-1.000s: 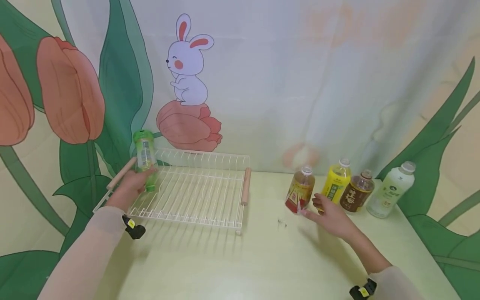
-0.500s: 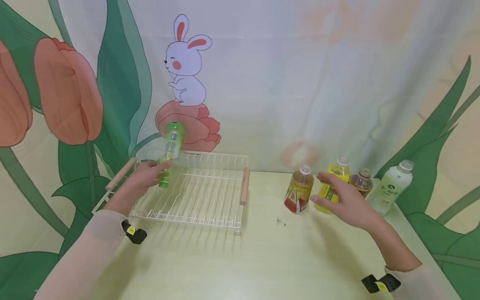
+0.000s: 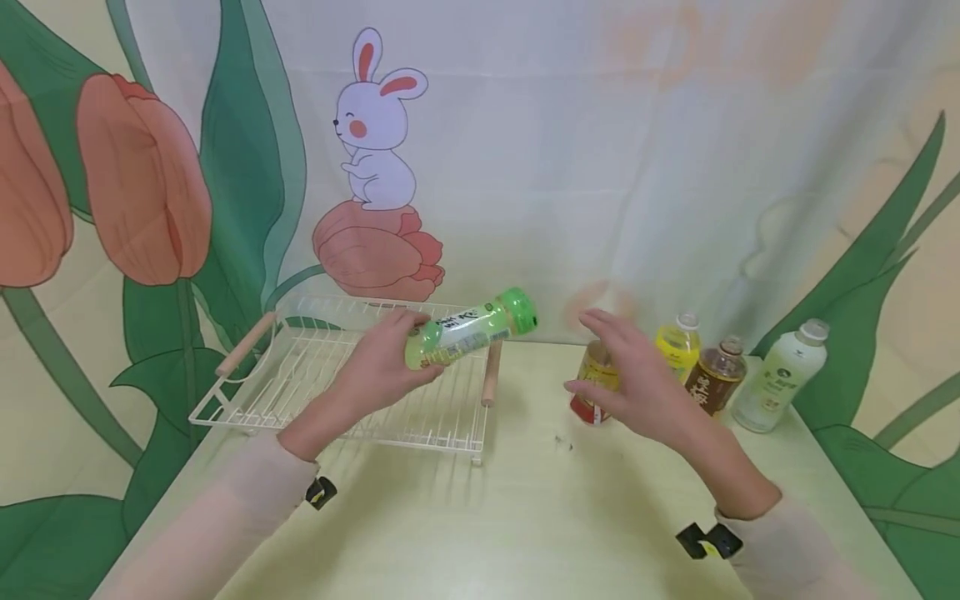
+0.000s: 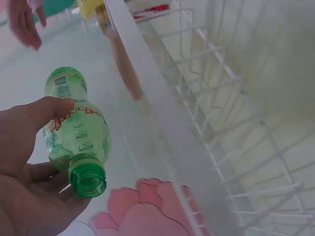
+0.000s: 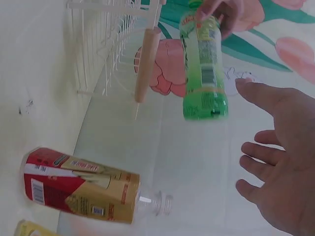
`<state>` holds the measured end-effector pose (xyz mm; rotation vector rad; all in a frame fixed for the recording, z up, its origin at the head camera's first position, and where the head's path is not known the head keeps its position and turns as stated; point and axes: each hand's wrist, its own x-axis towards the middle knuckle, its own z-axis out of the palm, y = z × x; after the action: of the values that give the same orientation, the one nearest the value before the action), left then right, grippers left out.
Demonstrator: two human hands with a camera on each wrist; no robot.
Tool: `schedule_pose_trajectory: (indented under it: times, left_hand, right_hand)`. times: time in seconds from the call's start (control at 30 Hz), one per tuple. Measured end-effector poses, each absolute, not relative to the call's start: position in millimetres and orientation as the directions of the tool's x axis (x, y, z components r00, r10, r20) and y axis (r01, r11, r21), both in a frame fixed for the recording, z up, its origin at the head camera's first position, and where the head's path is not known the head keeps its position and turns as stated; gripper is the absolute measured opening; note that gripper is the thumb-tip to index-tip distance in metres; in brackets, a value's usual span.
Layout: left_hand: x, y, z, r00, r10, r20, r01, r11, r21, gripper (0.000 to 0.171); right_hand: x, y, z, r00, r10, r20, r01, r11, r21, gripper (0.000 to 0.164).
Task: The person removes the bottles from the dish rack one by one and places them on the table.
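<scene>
My left hand [image 3: 377,360] grips a green plastic bottle [image 3: 465,331] near its neck and holds it tilted above the white wire rack [image 3: 300,367], base toward the right. In the left wrist view the bottle's open, capless mouth [image 4: 88,178] faces the camera, with the thumb across the label. My right hand [image 3: 637,379] is held up with thumb and fingers apart and nothing between them. Behind it, partly covered in the head view, stands a bottle with a red and gold label [image 5: 81,186]. A gap separates the right hand from the green bottle's base [image 5: 205,110] in the right wrist view.
Right of the red and gold bottle stand a yellow-labelled bottle [image 3: 678,343], a brown-labelled bottle [image 3: 714,377] and a pale green bottle [image 3: 780,375]. The rack has wooden handles, one on the right [image 3: 491,375]. A printed curtain [image 3: 525,167] hangs behind the table.
My left hand has lifted the green bottle out of the rack's left part and carried it right, tipping it from upright toward horizontal. My right hand has come up from beside the other bottles.
</scene>
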<state>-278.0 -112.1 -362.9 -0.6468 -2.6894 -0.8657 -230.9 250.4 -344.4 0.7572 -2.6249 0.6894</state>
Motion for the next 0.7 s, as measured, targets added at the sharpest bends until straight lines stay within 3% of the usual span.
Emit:
schedule_pose_trajectory:
  times: [0.13,0.23,0.37,0.7]
  left_hand:
    - [-268,-93,-354,-0.815,0.411,0.409,0.566,0.717,0.408,0.069]
    - [-262,-83,-350,-0.762,0.469,0.446,0.632,0.689,0.355,0.067]
    - [-255,-73,-347,-0.697,0.540,0.472,0.703,0.647,0.297,0.066]
    - [-252,-65,-349,-0.599,0.627,0.498,0.788,0.570,0.231,0.068]
  right_hand:
    - [-236,233,-347,-0.685,-0.489,0.541,-0.659,0.733,-0.171,0.093]
    - [-238,221,-348,-0.621,-0.549,0.559,-0.686,0.726,-0.049,0.092]
    - [-240,210,-351,-0.608,-0.585,0.537,-0.667,0.743,0.054,0.087]
    - [-239,203,-357,-0.597,-0.625,0.502,-0.617,0.758,0.209,0.068]
